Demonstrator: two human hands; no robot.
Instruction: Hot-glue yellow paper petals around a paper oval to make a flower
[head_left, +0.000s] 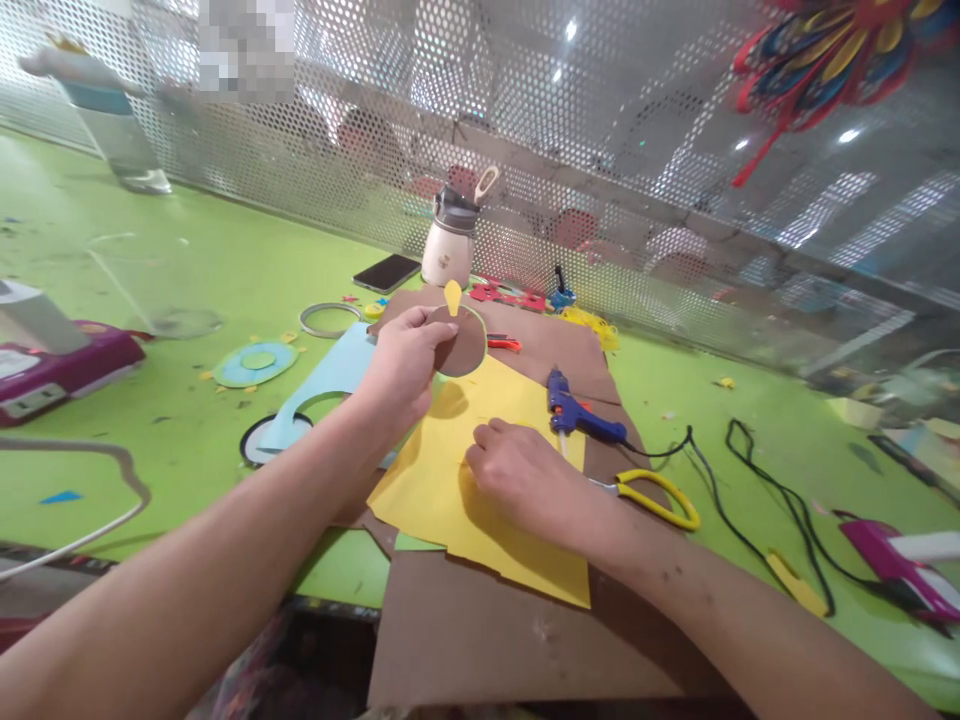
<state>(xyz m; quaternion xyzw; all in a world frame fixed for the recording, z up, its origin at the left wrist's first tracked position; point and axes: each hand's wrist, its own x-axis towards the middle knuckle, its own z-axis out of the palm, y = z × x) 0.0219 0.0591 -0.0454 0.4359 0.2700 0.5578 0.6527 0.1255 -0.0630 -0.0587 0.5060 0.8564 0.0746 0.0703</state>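
Note:
My left hand (401, 365) is raised above the table and pinches a brown foam disc (463, 345) with a small yellow petal piece (453, 296) stuck at its top edge. My right hand (521, 475) rests knuckles-up on a yellow foam sheet (450, 470), fingers curled; whether anything is under them is hidden. The yellow sheet lies on brown cardboard (480, 630). A blue glue gun (574, 412) lies just beyond my right hand, and yellow-handled scissors (656, 495) lie to its right.
A light blue sheet with a round cut-out (330, 385), a blue-green ring (255, 364), a tape ring (330, 319), a phone (386, 272) and a white bottle (450, 245) sit at the back. Black cable (750, 490) runs right; pink tools (896, 565) (52, 360) sit at both sides.

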